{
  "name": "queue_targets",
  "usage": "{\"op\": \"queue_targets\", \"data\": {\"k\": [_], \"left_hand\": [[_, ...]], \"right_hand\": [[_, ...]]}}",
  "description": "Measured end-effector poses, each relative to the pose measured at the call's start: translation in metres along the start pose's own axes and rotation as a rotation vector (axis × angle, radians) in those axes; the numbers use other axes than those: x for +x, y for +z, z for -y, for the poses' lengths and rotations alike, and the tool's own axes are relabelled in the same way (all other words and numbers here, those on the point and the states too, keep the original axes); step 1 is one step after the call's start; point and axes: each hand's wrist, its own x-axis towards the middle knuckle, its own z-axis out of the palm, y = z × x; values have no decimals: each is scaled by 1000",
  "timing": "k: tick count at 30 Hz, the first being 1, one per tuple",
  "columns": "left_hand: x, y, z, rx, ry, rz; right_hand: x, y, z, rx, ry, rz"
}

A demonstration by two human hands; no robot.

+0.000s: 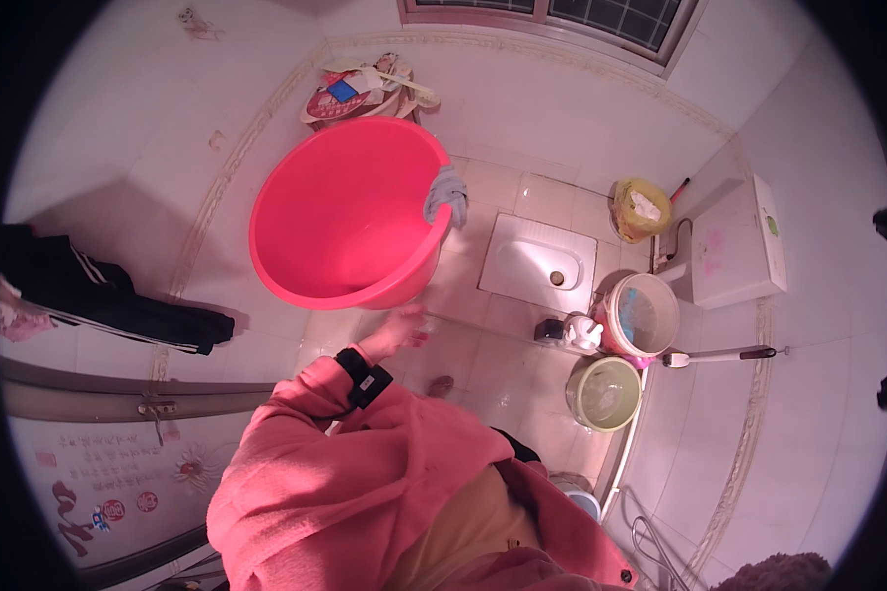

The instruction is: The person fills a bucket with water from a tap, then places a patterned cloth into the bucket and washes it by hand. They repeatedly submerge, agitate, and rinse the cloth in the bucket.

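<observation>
My left hand (397, 334) is just below the near rim of a large red plastic tub (347, 214), its fingers apart and nothing seen in them. A black band with a small box sits on that wrist, over a pink fleece sleeve. A grey cloth (447, 195) hangs over the tub's right rim. Right of the tub a white squat toilet pan (538, 262) is set in the tiled floor. My right hand is out of view.
A bucket of water (644, 315), a pale green bucket (605, 394), bottles (583, 332) and a yellow-lined bin (641, 210) stand at the right, below a cistern (735, 244). Basins (355, 106) stand behind the tub. Dark trousers (118, 295) hang at the left.
</observation>
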Motion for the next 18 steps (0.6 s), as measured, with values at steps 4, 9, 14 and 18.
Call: {"op": "queue_targets", "data": {"k": [4, 9, 14, 18], "left_hand": [[15, -65, 3, -72, 119, 119], [40, -138, 19, -117, 85, -8], [38, -198, 68, -121, -41, -274], [41, -240, 91, -319, -206, -360]], "right_hand": [[-18, -17, 4, -24, 30, -39], [-57, -68, 16, -38, 107, -144], [-69, -126, 56, -59, 203, -248], [-8, -160, 101, -74, 204, -296]]}}
